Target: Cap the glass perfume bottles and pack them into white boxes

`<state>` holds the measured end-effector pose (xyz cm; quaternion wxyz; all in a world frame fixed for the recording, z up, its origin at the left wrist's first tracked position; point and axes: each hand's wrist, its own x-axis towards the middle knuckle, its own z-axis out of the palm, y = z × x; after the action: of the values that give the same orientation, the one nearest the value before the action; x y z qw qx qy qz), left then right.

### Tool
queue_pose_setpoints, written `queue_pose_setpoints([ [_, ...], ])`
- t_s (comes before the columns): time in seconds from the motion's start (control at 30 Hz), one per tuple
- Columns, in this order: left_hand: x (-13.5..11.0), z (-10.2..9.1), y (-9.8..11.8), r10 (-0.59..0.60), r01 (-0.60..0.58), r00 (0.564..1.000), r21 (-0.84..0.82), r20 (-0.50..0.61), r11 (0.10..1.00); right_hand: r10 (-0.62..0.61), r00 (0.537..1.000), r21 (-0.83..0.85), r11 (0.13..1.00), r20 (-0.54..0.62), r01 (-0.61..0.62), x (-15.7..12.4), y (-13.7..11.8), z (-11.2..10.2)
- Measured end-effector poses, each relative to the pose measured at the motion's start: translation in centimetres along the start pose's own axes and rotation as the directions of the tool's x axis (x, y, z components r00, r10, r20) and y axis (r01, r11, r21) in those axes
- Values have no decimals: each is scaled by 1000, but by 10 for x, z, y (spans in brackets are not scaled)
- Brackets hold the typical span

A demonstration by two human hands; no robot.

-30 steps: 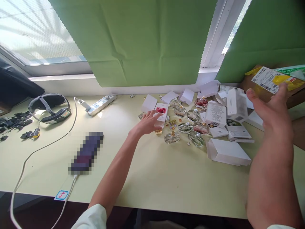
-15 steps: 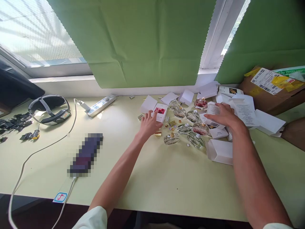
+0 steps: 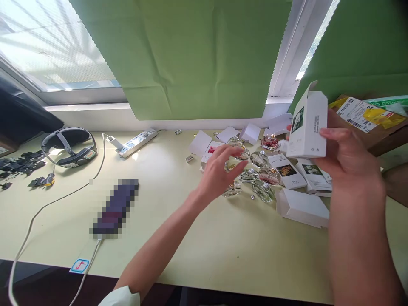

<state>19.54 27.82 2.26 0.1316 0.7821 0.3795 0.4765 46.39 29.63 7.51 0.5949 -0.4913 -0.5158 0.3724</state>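
My right hand (image 3: 342, 148) is closed around a white perfume box (image 3: 307, 125), raised above the table at the right with one end flap up and a dark flower picture on its side. My left hand (image 3: 218, 172) hovers over the bottles, thumb and fingers apart, holding nothing. Beneath and beside it lie several glass perfume bottles (image 3: 263, 190), among them a reddish one (image 3: 269, 142). A white box with a red picture (image 3: 208, 151) is partly hidden behind my left hand. Close below my right hand are a box with an orange picture (image 3: 288, 171) and an open white box (image 3: 301, 207).
Brown cardboard cartons (image 3: 387, 140) stand at the right edge. On the left are a power strip (image 3: 137, 143), a headband device (image 3: 70, 148), a blurred phone (image 3: 116, 207) with its white cable (image 3: 91, 259), and a yellow screwdriver (image 3: 49, 179).
My right hand has lifted the white box from the pile and turned it. My left hand has left the red-picture box and moved right and nearer, over the bottles.
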Motion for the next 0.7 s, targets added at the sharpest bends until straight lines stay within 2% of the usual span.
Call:
queue_pose_setpoints([
  [0.03, -3, 5, 9, 45, -46, 999, -32, -29, 998, 53, 995, 186, 980, 89, -69, -6, -5, 13],
  [0.1, -9, 14, 20, 112, -116, 992, -68, -58, 991, 40, 977, 381, 917, 209, -119, -16, -8, 38],
  [0.17, -13, 21, 24, 141, -148, 984, -70, -106, 986, 10, 953, 481, 861, 304, -163, -23, -4, 61],
  [0.23, -15, 24, 22, 143, -156, 972, -56, -185, 986, -4, 939, 547, 813, 344, -197, -27, 3, 77],
  [0.43, -12, 23, 13, 122, -158, 877, -41, -465, 987, 19, 955, 688, 689, 295, -226, -38, 14, 103],
  [0.53, -12, 21, 10, 104, -140, 861, -35, -497, 990, 4, 970, 734, 652, 243, -187, -43, 14, 111],
  [0.7, -10, 18, 7, 102, -138, 875, -43, -473, 990, -24, 983, 739, 663, 184, -122, -48, 13, 116],
])
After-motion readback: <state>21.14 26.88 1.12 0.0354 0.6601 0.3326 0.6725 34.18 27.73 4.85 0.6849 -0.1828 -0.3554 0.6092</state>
